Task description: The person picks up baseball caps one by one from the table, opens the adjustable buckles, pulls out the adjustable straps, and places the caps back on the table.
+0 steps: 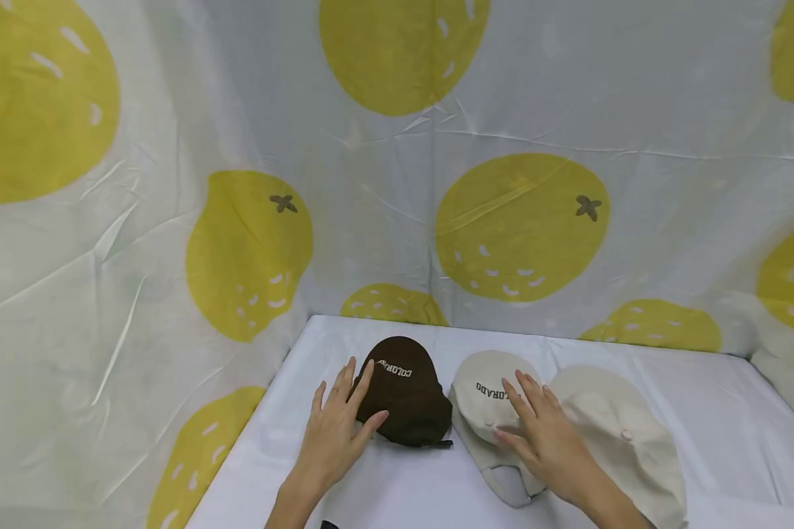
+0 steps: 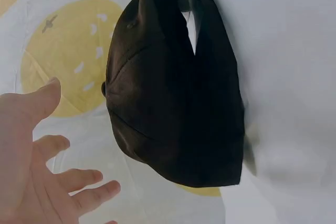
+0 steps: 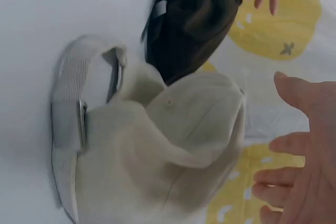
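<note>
A dark brown cap with light lettering lies on the white table. Over its left edge in the head view is my left hand, fingers spread and holding nothing. The left wrist view shows that hand beside the crown of the brown cap. To the right lies a cream cap lettered "COLORADO", partly covered by my right hand, whose fingers are extended and hold nothing. Seen from the right wrist, a cream cap shows its back strap and metal buckle, with the right hand apart from it.
A second pale cap lies right of the lettered cream one, partly behind my right forearm. White cloth covers the table. Behind and to the left hangs a curtain printed with large yellow lemons.
</note>
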The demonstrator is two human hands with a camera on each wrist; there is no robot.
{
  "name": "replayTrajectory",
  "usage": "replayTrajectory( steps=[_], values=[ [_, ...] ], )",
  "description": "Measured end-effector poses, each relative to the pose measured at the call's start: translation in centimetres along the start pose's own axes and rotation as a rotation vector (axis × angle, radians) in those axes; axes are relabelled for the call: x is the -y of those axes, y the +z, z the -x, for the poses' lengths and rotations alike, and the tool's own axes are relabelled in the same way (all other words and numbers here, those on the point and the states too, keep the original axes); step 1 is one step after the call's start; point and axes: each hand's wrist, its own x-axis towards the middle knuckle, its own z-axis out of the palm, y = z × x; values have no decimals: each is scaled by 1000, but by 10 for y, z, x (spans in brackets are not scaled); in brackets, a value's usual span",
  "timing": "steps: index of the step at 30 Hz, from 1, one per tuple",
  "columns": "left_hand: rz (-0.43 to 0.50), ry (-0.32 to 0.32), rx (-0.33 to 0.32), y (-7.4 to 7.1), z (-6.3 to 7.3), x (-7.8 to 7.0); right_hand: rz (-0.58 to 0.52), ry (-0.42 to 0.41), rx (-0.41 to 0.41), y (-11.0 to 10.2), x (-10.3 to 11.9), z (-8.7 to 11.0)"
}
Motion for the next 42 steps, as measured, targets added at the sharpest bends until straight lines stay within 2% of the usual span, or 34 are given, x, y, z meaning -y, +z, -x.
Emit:
replayTrajectory(
  steps=[8, 13, 16, 21, 26, 34, 42],
  values=[
    [-25, 38, -78, 1, 12, 12, 4, -114, -73, 11, 13, -6],
    [0, 37, -111, 4, 17, 16, 4, -207, -127, 20, 18, -11],
    [13, 56, -158, 6, 19, 17, -5, -232, -160, 24, 22, -13],
    [34, 97, -260, 12, 21, 18, -98, -278, -225, 32, 26, -15],
    [94, 124, -327, 18, 21, 19, -187, -350, -283, 43, 27, -18],
    [184, 147, -394, 24, 16, 15, -278, -351, -305, 53, 34, -18],
    [279, 127, -380, 28, 11, 17, -274, -331, -246, 65, 41, -18]
  ],
)
